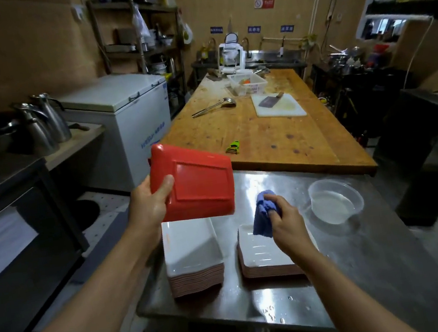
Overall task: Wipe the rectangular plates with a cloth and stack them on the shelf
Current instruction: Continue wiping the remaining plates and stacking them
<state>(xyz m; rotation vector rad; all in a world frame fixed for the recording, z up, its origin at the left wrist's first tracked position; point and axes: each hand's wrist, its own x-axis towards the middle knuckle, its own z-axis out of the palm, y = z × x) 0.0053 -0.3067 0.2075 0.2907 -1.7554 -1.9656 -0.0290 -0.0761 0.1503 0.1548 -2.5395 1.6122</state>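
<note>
Fingers (168, 182) of your left hand (150, 200) grip a red rectangular plate (194, 180), underside facing you, mid-frame. Right hand (280, 217) pinches a bunched blue cloth (263, 213) just right of it. Below: two plate stacks, left stack (192, 255) taller, right stack (265, 254) lower, on your steel desk (336, 261). Clear tub (335, 200) at right.

Red plate (198, 185) is up in the air, tilted, underside showing. Two stacks of white-topped plates sit below: taller stack (192, 255) left, shorter stack (263, 254) right. Blue cloth (263, 213) bunched above the right one.
</note>
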